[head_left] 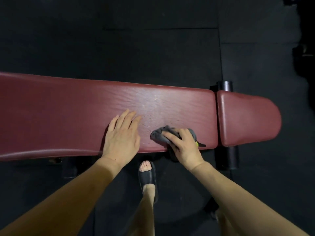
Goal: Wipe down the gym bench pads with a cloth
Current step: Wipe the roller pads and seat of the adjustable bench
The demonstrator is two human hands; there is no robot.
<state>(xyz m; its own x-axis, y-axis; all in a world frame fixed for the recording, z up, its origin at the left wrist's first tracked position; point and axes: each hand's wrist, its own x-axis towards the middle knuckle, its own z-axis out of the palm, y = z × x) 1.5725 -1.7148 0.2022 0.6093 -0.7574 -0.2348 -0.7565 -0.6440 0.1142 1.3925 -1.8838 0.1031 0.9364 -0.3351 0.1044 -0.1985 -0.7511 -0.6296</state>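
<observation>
A dark red gym bench runs across the view, with a long back pad (71, 113) and a shorter seat pad (247, 118) at the right, a narrow gap between them. My left hand (121, 137) lies flat with straight fingers on the long pad near its front edge. A bunched grey cloth (161, 134) lies on the same pad close to the gap. My right hand (183, 146) grips that cloth and presses it to the pad, and part of the cloth hangs over the front edge.
Black rubber floor mats (136, 40) surround the bench. Black frame tubes (226, 86) stick out under the gap at the right. My foot in a black slide sandal (147, 178) stands just in front of the bench. Dark equipment (305, 48) sits at the far right.
</observation>
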